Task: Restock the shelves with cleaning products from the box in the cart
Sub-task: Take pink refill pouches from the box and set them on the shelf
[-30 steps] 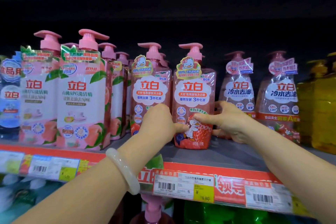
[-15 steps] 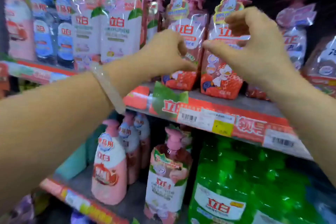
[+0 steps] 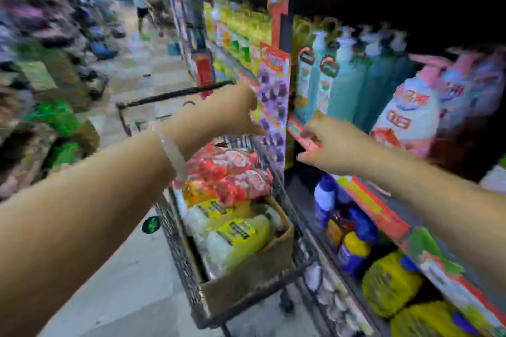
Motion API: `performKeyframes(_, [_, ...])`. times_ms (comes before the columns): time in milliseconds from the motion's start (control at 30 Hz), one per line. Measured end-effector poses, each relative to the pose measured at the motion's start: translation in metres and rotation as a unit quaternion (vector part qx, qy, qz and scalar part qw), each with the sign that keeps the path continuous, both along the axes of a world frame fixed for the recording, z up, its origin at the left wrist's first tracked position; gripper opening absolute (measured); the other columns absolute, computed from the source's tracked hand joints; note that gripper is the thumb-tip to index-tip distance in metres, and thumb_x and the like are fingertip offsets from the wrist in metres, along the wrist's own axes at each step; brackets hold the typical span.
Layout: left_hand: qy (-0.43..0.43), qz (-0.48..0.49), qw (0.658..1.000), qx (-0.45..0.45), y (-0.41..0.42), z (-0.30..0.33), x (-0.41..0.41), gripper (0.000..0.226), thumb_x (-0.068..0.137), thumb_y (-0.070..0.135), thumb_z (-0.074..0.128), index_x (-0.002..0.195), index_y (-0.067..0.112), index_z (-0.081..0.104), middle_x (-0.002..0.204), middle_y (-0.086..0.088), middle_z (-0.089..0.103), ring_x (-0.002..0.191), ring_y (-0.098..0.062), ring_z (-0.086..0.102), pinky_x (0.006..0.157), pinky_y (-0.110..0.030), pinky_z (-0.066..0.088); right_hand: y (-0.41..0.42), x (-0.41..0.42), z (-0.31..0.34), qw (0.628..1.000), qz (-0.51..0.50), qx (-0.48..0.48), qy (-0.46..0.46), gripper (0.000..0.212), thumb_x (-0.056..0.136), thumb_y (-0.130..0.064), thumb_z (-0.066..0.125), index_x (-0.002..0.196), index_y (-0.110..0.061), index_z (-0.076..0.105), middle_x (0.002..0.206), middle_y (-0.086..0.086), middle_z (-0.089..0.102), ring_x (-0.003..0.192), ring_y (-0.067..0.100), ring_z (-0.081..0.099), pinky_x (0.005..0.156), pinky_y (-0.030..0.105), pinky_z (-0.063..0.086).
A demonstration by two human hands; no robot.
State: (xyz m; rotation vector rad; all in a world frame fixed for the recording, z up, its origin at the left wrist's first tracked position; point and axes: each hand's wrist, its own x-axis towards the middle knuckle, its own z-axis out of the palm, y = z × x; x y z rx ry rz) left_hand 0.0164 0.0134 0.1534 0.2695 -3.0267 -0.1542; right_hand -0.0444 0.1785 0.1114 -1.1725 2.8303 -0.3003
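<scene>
Both arms were stretched out over the cart [image 3: 175, 230]. The cardboard box [image 3: 254, 273] sat inside it, full of red and yellow packs [image 3: 232, 178]. Nothing was held. The left hand [image 3: 232, 112] and right hand [image 3: 331, 145] were blurred, so finger spread could not be told.

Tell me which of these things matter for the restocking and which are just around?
Part of the job:
- cardboard box in the cart
- red packs and yellow-labelled bottles in it
- left hand and right hand, both holding nothing
- shelf edge

Just around:
- teal pump bottles, already shelved
- person far down the aisle
- goods across the aisle
</scene>
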Motion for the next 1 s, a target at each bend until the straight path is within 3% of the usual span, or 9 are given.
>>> performKeyframes(100, [-0.088, 0.094, 0.991, 0.036, -0.058, -0.068, 0.008, 0.042, 0.081, 0.035, 0.071, 0.110, 0.005, 0.064, 0.109, -0.014, 0.066, 0.102, -0.030, 0.062, 0.080, -0.032, 0.047, -0.035, -0.004, -0.074, 0.993, 0.006, 0.014, -0.115, 0.026, 0.087, -0.035, 0.061, 0.096, -0.011, 0.057, 0.113, 0.017, 0.062, 0.106, 0.031, 0.057, 0.080, 0.033, 0.042])
performKeyframes(233, [-0.127, 0.127, 0.979, 0.102, -0.104, -0.132, -0.002, 0.040, 0.085, 0.031, 0.067, 0.118, 0.009, 0.062, 0.115, -0.010, 0.066, 0.104, -0.027, 0.062, 0.086, -0.031, 0.048, -0.078, -0.012, -0.163, 0.968, -0.042, 0.032, -0.244, 0.048, 0.087, -0.037, 0.061, 0.123, -0.006, 0.050, 0.123, 0.013, 0.058, 0.116, 0.028, 0.054, 0.082, 0.029, 0.040])
performKeyframes(400, [-0.167, 0.097, 0.971, 0.141, -0.127, -0.198, -0.057, 0.039, 0.083, 0.035, 0.066, 0.111, 0.007, 0.061, 0.108, -0.010, 0.067, 0.099, -0.028, 0.062, 0.082, -0.034, 0.051, -0.123, -0.039, -0.239, 0.906, -0.183, -0.052, -0.378, 0.042, 0.084, -0.052, 0.058, 0.109, -0.018, 0.053, 0.081, -0.003, 0.058, 0.086, 0.022, 0.060, 0.071, 0.030, 0.045])
performKeyframes(500, [-0.202, 0.055, 0.968, 0.140, -0.126, -0.226, -0.091, 0.042, 0.087, 0.032, 0.063, 0.118, 0.005, 0.054, 0.112, -0.013, 0.064, 0.101, -0.028, 0.060, 0.083, -0.035, 0.051, -0.147, -0.064, -0.280, 0.837, -0.302, -0.127, -0.438, 0.056, 0.069, -0.078, 0.050, 0.080, -0.022, 0.052, 0.078, 0.001, 0.056, 0.072, 0.020, 0.052, 0.062, 0.029, 0.043])
performKeyframes(567, [-0.229, 0.039, 0.963, 0.137, -0.126, -0.245, -0.108, 0.050, 0.091, 0.029, 0.057, 0.133, 0.005, 0.043, 0.110, -0.014, 0.065, 0.100, -0.028, 0.062, 0.083, -0.034, 0.052, -0.161, -0.076, -0.301, 0.740, -0.379, -0.210, -0.515, 0.077, 0.063, -0.086, 0.048, 0.096, -0.018, 0.059, 0.074, 0.001, 0.056, 0.067, 0.021, 0.056, 0.056, 0.026, 0.047])
performKeyframes(633, [-0.254, 0.028, 0.956, 0.141, -0.128, -0.261, -0.123, 0.051, 0.093, 0.028, 0.051, 0.136, 0.003, 0.041, 0.105, -0.015, 0.065, 0.097, -0.030, 0.063, 0.084, -0.036, 0.054, -0.174, -0.084, -0.314, 0.617, -0.415, -0.281, -0.607, 0.070, 0.082, -0.065, 0.053, 0.122, -0.007, 0.052, 0.089, 0.003, 0.065, 0.075, 0.018, 0.063, 0.053, 0.021, 0.050])
performKeyframes(700, [-0.269, 0.030, 0.957, 0.107, -0.129, -0.273, -0.132, 0.048, 0.094, 0.035, 0.050, 0.129, 0.002, 0.047, 0.115, -0.013, 0.059, 0.108, -0.029, 0.057, 0.095, -0.036, 0.048, -0.184, -0.090, -0.326, 0.545, -0.432, -0.310, -0.648, 0.071, 0.083, -0.062, 0.055, 0.130, -0.010, 0.049, 0.118, 0.008, 0.064, 0.103, 0.024, 0.062, 0.075, 0.029, 0.053])
performKeyframes(833, [-0.309, 0.002, 0.950, -0.036, -0.128, -0.296, -0.141, 0.055, 0.094, 0.048, 0.038, 0.123, 0.004, 0.052, 0.129, -0.016, 0.049, 0.124, -0.034, 0.035, 0.108, -0.044, 0.027, -0.198, -0.103, -0.344, 0.500, -0.459, -0.383, -0.628, 0.072, 0.074, -0.065, 0.064, 0.126, -0.016, 0.055, 0.125, 0.007, 0.063, 0.113, 0.025, 0.059, 0.087, 0.035, 0.050])
performKeyframes(1000, [-0.312, 0.032, 0.949, -0.014, -0.130, -0.305, -0.147, 0.065, 0.088, 0.054, 0.045, 0.127, 0.003, 0.049, 0.133, -0.018, 0.045, 0.128, -0.036, 0.032, 0.112, -0.044, 0.024, -0.198, -0.113, -0.346, 0.473, -0.445, -0.417, -0.636, 0.060, 0.076, -0.043, 0.075, 0.121, -0.007, 0.060, 0.114, 0.013, 0.066, 0.090, 0.025, 0.063, 0.077, 0.035, 0.053])
